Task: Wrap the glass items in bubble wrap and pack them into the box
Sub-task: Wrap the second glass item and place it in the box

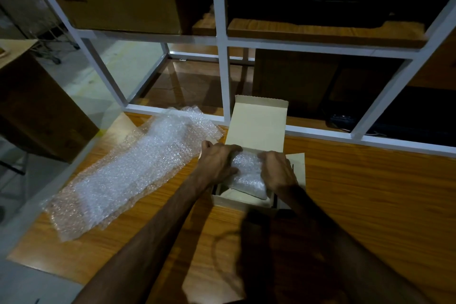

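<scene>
A small cardboard box (229, 201) stands on the wooden table with its lid (259, 126) raised at the back. Inside it lies a bundle wrapped in bubble wrap (249, 177), tilted against the box's walls. The glass inside the wrap is hidden. My left hand (218, 161) grips the bundle's left side with curled fingers. My right hand (277, 171) grips its right side. Both hands reach into the box from above.
A long loose sheet of bubble wrap (133, 173) lies spread on the table left of the box. A white metal frame (223, 76) with shelves stands behind the table. Large cartons (44, 111) sit at the left, beyond the table's edge.
</scene>
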Demonstrator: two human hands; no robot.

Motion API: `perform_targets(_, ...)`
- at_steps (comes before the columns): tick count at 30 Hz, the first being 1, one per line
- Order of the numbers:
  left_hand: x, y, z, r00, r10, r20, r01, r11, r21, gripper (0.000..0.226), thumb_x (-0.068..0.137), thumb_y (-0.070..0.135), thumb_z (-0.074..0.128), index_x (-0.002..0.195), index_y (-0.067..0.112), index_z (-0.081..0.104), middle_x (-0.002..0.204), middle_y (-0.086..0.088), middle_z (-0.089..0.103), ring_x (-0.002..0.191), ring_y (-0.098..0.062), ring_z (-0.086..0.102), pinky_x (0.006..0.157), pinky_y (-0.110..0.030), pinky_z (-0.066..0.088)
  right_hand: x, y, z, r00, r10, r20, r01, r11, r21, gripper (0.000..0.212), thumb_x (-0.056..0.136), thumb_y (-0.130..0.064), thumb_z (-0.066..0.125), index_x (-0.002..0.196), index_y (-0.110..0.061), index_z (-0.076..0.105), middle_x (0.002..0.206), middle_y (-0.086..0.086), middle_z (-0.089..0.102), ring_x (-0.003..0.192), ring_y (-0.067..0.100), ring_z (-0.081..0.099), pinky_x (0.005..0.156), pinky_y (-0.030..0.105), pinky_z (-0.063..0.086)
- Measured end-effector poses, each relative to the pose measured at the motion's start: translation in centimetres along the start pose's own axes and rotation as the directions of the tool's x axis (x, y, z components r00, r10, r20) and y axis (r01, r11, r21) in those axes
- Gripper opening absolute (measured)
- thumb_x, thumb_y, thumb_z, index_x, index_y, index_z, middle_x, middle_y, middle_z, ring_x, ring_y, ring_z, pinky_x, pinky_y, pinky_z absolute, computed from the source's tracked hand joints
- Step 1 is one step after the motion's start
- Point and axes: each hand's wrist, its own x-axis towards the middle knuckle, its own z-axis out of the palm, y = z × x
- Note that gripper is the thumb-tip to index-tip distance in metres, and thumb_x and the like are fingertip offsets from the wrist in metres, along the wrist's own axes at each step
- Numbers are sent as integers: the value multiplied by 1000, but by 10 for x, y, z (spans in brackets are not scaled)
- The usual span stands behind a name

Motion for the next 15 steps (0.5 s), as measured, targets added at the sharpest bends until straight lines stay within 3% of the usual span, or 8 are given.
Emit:
perform_targets(1, 0, 0, 0, 1000, 6, 2, -6, 1000, 6, 67, 84, 45, 82, 144, 30, 55, 137, 2, 68, 128, -20, 58, 104, -40, 23, 0, 4, 0, 999, -34, 36, 35, 999, -23, 33, 98, 5, 58, 124, -11, 68, 114, 8, 71, 95, 19, 70, 83, 34, 62)
perform_targets(4, -1, 4, -4, 1000, 26, 4, -26, 999, 46, 65, 86, 44, 81, 144, 29, 56, 140, 1, 66, 131, -22, 56, 105, -40, 22, -1, 13, -3, 976, -120, 182, 143, 983, -119, 40, 99, 8, 55, 135, -8, 56, 132, 10, 59, 111, 20, 60, 86, 27, 49)
perform_targets(7, -4, 7, -5, 999, 50, -4, -50, 996, 73, 62, 87, 41, 81, 142, 28, 56, 141, 0, 65, 132, -22, 54, 107, -40, 23, -3, 22, -7, 929, -241, 280, 301, 933, -197, 38, 105, -5, 53, 143, -8, 49, 148, 12, 50, 132, 24, 50, 106, 31, 41)
perform_targets(12, -3, 7, -6, 996, 58, 63, -65, 992, 111, 60, 88, 47, 77, 141, 28, 57, 140, 1, 64, 132, -20, 54, 110, -41, 23, -1, 27, -19, 867, -280, 412, 435, 829, -352, 40, 97, -47, 65, 124, -17, 64, 140, 2, 60, 137, 20, 50, 125, 52, 14)
perform_targets(15, -4, 1, -5, 994, 71, 80, -78, 994, 82, 58, 91, 50, 73, 142, 28, 57, 144, 0, 61, 136, -20, 50, 113, -42, 22, -2, 31, -20, 863, -286, 417, 425, 858, -290, 53, 98, -51, 62, 140, -18, 59, 151, 0, 54, 147, 17, 42, 125, 62, -7)
